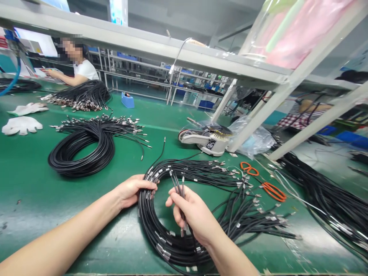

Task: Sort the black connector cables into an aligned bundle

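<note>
A thick coil of black cables (148,218) with silvery metal fittings lies on the green table in front of me. My left hand (136,191) is closed round the coil's left side, thumb on top. Inside the loop, my right hand (185,211) pinches a few black cable ends (177,184), their metal tips pointing up. Loose cable ends (258,218) with metal connectors fan out to the right of the coil. The palm side of my left hand is hidden by the cables.
Another coil of black cables (82,153) lies at left, with a cable pile (83,94) behind it. White gloves (22,125), a tape dispenser (211,142), orange-handled scissors (249,168) and more cables (333,199) surround the work area. A shelf post (264,103) slants down at right. A co-worker (80,63) sits far left.
</note>
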Available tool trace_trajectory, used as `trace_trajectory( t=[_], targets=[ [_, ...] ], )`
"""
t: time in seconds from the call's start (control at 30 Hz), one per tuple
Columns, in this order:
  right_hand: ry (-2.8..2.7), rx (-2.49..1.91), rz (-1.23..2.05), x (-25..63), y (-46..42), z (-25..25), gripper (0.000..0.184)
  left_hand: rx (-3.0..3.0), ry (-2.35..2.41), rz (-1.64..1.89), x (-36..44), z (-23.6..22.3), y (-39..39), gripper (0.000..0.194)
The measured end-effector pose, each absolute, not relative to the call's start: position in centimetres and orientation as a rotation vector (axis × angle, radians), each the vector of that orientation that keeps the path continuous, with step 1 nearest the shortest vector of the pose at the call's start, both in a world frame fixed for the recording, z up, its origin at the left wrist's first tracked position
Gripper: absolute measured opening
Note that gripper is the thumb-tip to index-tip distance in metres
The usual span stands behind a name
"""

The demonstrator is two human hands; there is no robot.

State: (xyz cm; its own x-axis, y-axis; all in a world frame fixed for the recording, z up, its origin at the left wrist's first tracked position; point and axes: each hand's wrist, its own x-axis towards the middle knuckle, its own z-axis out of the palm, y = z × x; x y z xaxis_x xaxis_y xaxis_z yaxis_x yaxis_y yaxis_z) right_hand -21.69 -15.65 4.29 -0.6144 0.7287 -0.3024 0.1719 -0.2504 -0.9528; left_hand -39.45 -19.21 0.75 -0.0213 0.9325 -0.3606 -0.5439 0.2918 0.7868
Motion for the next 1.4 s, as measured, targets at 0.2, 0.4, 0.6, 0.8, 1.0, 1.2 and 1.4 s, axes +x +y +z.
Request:
trace_trajectory(
  t=[0.2,0.4,0.6,0.8,1.0,1.2,1.4],
  targets=[
    [-1.804,-1.284,1.851,-23.8,-16.0,3.8,0.011,0.515,1.024,1.273,-39.1,1.2,-19.5,0.017],
    [-1.84,-1.254,1.839,-23.4,-15.3,4.4,0.017,0.479,0.986,1.283,-38.9,0.9,-19.6,0.016],
    [-1.88,-1.2,1.792,-23.2,-14.9,4.8,0.016,0.552,0.924,1.251,-38.6,1.1,-20.0,0.015],
    [-1.953,-1.282,1.708,-23.6,-15.3,4.7,0.02,0.573,0.986,1.297,-38.2,0.7,-19.9,0.027],
    [-2.015,-1.276,1.753,-23.5,-15.1,4.8,0.017,0.525,0.897,1.256,-39.1,0.8,-19.9,0.02],
    [-1.782,-0.968,1.865,-21.7,-14.9,5.2,0.023,0.503,0.93,1.2,-40.2,1.2,-19.7,0.027],
    [-1.599,-1.018,1.988,-21.6,-15.3,5.4,0.021,0.559,0.886,1.175,-40.5,0.9,-19.8,0.031]
  ],
)
